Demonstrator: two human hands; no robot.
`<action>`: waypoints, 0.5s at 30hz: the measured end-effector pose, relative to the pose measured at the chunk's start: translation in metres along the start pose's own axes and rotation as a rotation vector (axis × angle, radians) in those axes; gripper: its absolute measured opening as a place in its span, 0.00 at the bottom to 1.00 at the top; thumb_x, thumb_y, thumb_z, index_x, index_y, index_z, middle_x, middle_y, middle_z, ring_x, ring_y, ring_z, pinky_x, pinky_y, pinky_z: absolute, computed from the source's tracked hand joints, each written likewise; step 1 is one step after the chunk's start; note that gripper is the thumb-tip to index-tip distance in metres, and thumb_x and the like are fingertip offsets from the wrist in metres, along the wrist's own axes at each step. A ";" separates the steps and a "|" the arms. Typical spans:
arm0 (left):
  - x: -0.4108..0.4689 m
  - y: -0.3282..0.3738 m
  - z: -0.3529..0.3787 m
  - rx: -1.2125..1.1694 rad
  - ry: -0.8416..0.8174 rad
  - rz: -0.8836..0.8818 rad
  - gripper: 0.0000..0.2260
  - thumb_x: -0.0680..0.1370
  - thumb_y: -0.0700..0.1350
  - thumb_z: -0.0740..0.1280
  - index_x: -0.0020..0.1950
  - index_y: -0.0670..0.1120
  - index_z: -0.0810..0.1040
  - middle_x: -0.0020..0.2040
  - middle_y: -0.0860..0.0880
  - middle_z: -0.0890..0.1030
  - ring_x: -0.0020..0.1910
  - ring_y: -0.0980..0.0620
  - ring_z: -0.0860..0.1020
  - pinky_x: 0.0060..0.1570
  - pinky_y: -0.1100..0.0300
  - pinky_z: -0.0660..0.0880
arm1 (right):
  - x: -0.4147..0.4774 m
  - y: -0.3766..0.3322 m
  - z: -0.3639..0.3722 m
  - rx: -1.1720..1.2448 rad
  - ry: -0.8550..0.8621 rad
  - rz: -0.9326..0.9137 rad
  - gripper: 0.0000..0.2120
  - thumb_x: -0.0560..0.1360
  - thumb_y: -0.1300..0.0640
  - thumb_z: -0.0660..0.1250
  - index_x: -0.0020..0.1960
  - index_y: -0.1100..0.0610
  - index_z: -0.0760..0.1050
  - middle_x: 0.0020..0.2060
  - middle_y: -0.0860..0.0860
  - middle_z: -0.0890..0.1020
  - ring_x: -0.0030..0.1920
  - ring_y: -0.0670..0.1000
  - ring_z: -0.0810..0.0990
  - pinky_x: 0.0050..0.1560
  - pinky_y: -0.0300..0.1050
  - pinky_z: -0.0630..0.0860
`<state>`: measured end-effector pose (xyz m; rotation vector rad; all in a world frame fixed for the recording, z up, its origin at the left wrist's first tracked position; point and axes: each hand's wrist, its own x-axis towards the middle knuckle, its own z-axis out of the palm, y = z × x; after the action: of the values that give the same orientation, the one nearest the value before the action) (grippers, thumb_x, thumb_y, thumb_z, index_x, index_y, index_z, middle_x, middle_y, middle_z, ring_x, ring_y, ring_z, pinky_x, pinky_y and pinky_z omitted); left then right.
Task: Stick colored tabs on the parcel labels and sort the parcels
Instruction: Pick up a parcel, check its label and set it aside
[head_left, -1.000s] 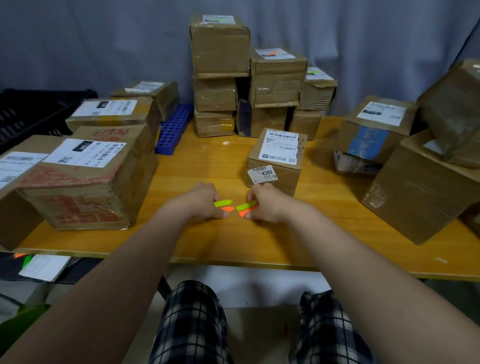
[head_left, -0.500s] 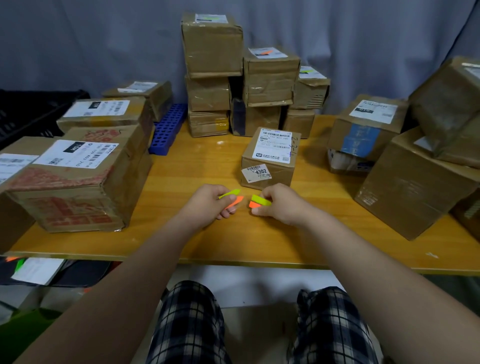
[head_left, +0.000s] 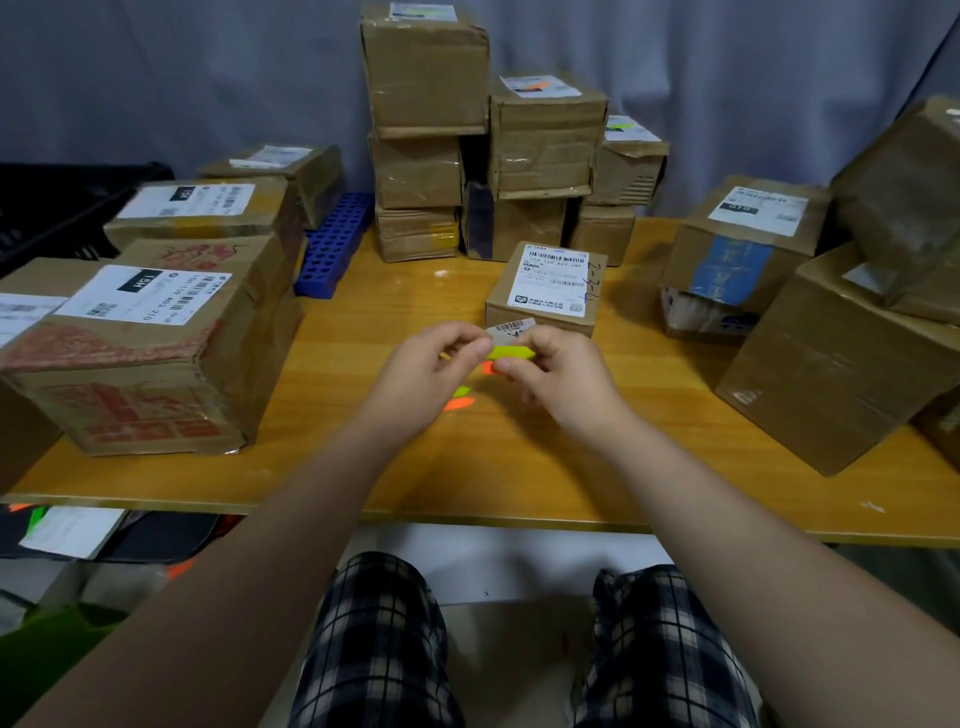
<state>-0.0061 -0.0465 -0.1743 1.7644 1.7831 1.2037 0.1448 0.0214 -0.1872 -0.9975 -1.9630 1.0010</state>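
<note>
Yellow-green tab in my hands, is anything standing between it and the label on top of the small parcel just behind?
Nothing visible does. The left hand and right hand pinch the yellow-green tab just in front of the small parcel, whose label faces up, uncovered.

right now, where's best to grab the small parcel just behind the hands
Probably by its left and right side walls, from above: the small parcel sits flat with bare table on both sides, and its label faces up, so fingers stay off it.

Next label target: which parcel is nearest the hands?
The small centre box marked 2-3-4, right behind the left hand and right hand pinching the tabs; others sit aside or stacked behind.
</note>
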 end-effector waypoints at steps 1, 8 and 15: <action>0.000 0.004 0.000 -0.058 -0.001 -0.007 0.05 0.79 0.43 0.66 0.52 0.46 0.80 0.45 0.51 0.80 0.45 0.58 0.76 0.47 0.66 0.71 | 0.002 -0.002 0.000 0.007 0.025 -0.024 0.12 0.72 0.60 0.73 0.39 0.46 0.73 0.32 0.54 0.78 0.30 0.49 0.73 0.34 0.44 0.71; 0.005 0.009 -0.005 -0.294 0.014 -0.162 0.04 0.78 0.41 0.67 0.45 0.48 0.78 0.40 0.50 0.80 0.39 0.58 0.77 0.41 0.70 0.74 | 0.005 -0.019 -0.005 0.243 0.125 -0.079 0.06 0.76 0.69 0.65 0.49 0.60 0.74 0.33 0.50 0.77 0.28 0.37 0.75 0.32 0.28 0.71; 0.007 0.020 -0.003 -0.450 -0.051 -0.170 0.03 0.78 0.42 0.66 0.49 0.45 0.79 0.39 0.49 0.83 0.35 0.60 0.79 0.38 0.68 0.74 | 0.011 -0.018 -0.001 0.087 0.174 -0.160 0.09 0.77 0.63 0.67 0.55 0.54 0.77 0.37 0.49 0.78 0.38 0.46 0.77 0.40 0.37 0.74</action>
<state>0.0034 -0.0436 -0.1552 1.3472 1.4544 1.3451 0.1346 0.0235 -0.1684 -0.8363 -1.8094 0.8736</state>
